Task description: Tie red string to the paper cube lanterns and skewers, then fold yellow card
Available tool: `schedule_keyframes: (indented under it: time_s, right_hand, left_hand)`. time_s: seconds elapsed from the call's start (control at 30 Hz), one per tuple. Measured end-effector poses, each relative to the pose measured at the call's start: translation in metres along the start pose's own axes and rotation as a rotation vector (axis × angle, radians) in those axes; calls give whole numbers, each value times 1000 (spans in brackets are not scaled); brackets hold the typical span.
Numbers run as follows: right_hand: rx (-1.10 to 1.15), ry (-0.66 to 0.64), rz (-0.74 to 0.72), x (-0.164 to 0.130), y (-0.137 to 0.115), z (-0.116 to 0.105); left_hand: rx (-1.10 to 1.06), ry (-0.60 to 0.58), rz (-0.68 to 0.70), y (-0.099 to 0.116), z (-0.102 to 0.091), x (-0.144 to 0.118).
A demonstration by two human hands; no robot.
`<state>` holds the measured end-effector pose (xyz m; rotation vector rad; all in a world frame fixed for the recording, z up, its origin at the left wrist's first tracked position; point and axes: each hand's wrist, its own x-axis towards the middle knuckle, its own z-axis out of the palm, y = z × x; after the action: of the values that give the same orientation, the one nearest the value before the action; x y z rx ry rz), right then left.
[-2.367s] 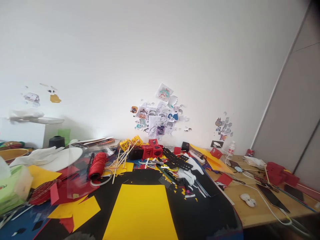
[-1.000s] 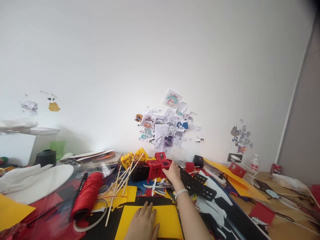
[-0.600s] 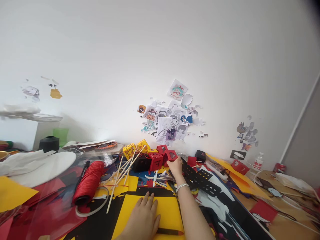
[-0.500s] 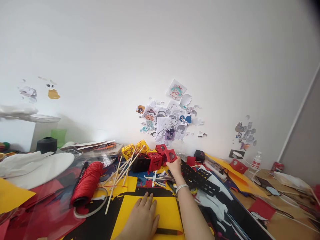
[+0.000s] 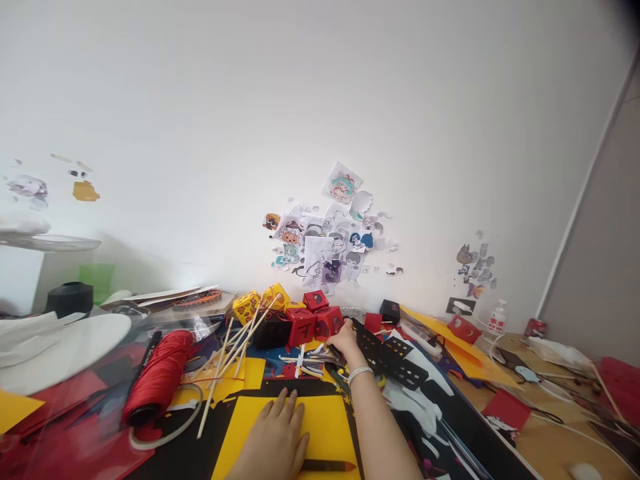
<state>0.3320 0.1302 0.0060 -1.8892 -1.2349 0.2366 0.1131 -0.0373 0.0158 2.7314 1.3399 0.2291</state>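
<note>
My left hand (image 5: 277,433) lies flat with its fingers stretched out on a sheet of yellow paper (image 5: 333,427). Beside its thumb, a dark pencil (image 5: 327,465) with a reddish tip rests on the same sheet. Farther forward, my right hand (image 5: 346,340) has its fingers closed against the side of a red paper cube (image 5: 329,323) with a cut-out on its front. That cube sits low, beside another red cube (image 5: 301,327) marked with a letter and in front of a third red cube (image 5: 315,300). The right fingertips are partly hidden.
Yellow cubes (image 5: 246,307) and a black cube (image 5: 271,331) stand left of the red ones, with thin wooden sticks (image 5: 240,347) leaning over them. A red thread spool (image 5: 159,377) and a tape ring (image 5: 165,445) lie left. Cut black paper (image 5: 400,360) spreads right.
The red cube in my right hand has come down and slightly left, beside the lettered cube. My left hand stays flat on the yellow paper. The view has turned a little right.
</note>
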Motion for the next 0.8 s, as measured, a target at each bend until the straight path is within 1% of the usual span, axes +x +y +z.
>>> schedule_keyframes:
  time_s: [0.13,0.23,0.37,0.53,0.67,0.8]
  right_hand:
    - [120,-49,-73,-1,2,-3]
    - [164,-58,-101,-1,4,-3]
    - [158,-65,-124,0,4,3]
    - [95,-48,-158,-3,1,9]
    - [90,-47,-207,-5,0,5]
    - [143,-24,-225,-5,0,-4]
  left_hand:
    - [0,-1,-3,-1,1,1]
    - [-9,14,2,-1,1,2]
    - [-8,25,1,-1,3,2]
    - [-13,30,-1,1,-1,1]
    - [-15,38,-1,1,-1,-1]
    - [-20,46,12,-2,4,1]
